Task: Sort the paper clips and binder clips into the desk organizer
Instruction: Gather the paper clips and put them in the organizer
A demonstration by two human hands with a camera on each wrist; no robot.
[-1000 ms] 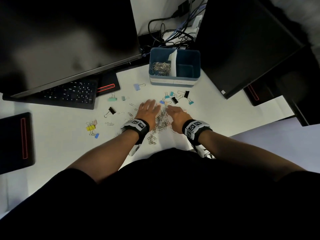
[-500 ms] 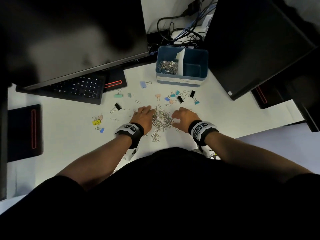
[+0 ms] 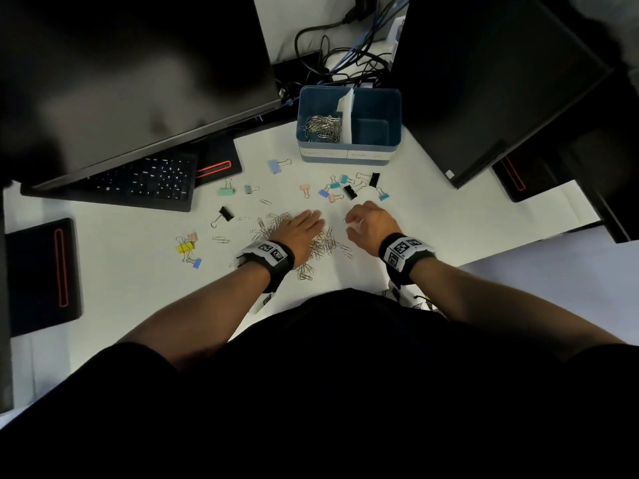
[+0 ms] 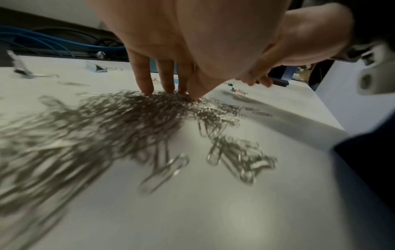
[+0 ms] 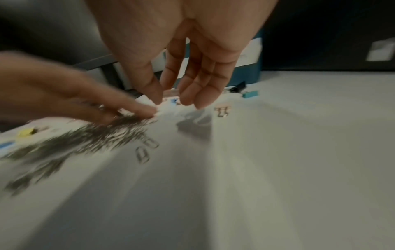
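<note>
A pile of silver paper clips (image 3: 323, 245) (image 4: 128, 118) (image 5: 96, 135) lies on the white desk (image 3: 121, 271) in front of me. My left hand (image 3: 307, 223) (image 4: 166, 89) rests flat on the pile, straight fingers pointing right. My right hand (image 3: 352, 223) (image 5: 174, 101) hovers just right of the pile, fingers loosely curled and holding nothing. The blue desk organizer (image 3: 349, 152) stands behind; its left compartment holds paper clips (image 3: 323, 127), its right one looks empty. Coloured binder clips (image 3: 345, 190) lie scattered between hands and organizer, with more at the left (image 3: 186, 248).
A large monitor (image 3: 138, 81) and keyboard (image 3: 138, 184) fill the back left; a second monitor (image 3: 484, 81) stands at the back right. Cables (image 3: 339, 57) run behind the organizer. A black pad (image 3: 41, 274) lies far left. The desk's edge (image 3: 518, 254) runs close on the right.
Both hands were cupped around the pile. My left hand has since slid rightward over the clips with fingers straightened; my right hand has drawn off the pile, up and to the right.
</note>
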